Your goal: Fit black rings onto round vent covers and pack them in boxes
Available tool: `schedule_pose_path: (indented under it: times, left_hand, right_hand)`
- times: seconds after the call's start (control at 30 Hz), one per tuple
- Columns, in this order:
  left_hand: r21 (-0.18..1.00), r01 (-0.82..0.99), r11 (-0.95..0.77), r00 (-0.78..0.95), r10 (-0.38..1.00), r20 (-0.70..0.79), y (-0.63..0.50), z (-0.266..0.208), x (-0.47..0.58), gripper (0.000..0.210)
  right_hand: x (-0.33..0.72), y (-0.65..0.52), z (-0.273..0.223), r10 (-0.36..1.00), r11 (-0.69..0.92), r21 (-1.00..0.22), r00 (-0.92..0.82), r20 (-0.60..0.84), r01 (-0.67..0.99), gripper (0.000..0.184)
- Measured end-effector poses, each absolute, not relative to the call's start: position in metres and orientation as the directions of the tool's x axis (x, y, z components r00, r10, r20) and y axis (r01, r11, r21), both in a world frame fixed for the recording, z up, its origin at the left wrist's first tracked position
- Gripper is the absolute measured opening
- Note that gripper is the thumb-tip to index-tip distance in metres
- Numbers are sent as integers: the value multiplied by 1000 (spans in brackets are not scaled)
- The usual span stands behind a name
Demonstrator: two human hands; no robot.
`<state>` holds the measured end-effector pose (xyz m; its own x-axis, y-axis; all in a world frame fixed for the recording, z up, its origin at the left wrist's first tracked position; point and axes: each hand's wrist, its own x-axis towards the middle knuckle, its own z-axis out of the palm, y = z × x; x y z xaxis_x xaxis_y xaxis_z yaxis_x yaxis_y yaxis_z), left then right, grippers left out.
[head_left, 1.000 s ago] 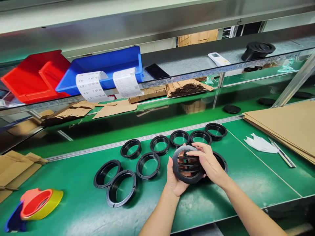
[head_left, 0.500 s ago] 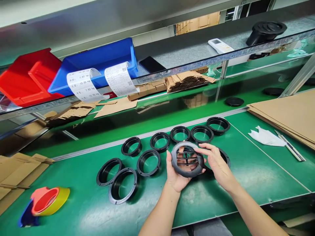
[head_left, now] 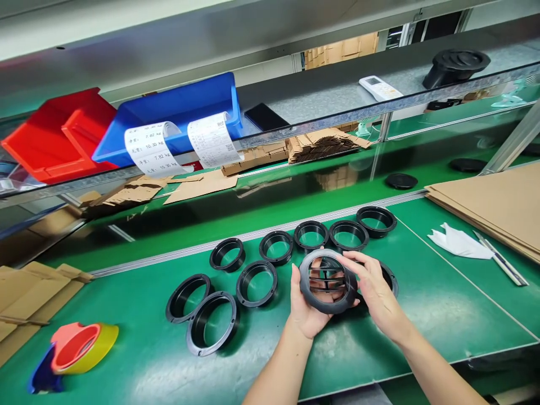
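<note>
A round black air vent with slats across its opening is held up above the green table. My left hand cups it from below and the left, thumb along the rim. My right hand grips its right side, with fingertips on the upper rim. Part of the fingers shows through the slats. Behind and to the left, several black rings lie on the table, among them a near ring and a far ring. Another ring is partly hidden behind my right hand.
A tape dispenser sits at the left near folded cardboard. To the right lie a white cloth, a cutter knife and cardboard sheets. The shelf above bears a red bin, a blue bin and a remote control.
The view has shifted slightly, so everything sits a little lower in it. Both hands keep hold of the air vent, which shows slightly farther right.
</note>
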<state>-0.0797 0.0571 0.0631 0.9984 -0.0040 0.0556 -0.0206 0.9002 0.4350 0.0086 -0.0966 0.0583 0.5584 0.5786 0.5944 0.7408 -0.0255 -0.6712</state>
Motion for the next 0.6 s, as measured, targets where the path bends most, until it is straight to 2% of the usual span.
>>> schedule_pose_path:
  times: [0.13,0.2,0.3,0.33,0.47,0.6]
  left_hand:
    - [413,-18,911,997,46,-59,58,62,-81,78]
    - [433,24,901,996,15,-87,55,60,-83,78]
    - [494,47,868,998,-27,-49,44,55,-87,75]
    - [518,68,853,998,-54,-42,40,52,-88,74]
    - [607,173,775,982,-179,-51,25,45,-93,76]
    - [692,154,706,979,-202,-11,15,43,-94,80]
  right_hand:
    - [4,-100,53,677,-94,-294,278,681,951,47]
    - [-1,-104,54,713,-111,-206,222,665,972,61]
    - [-10,-112,60,741,-176,-270,308,597,947,93]
    - [-13,-115,61,750,-195,-311,346,564,930,99]
    - [-16,-129,64,781,-233,-455,445,439,859,94]
    - [-10,-148,66,860,-210,-508,405,310,835,125]
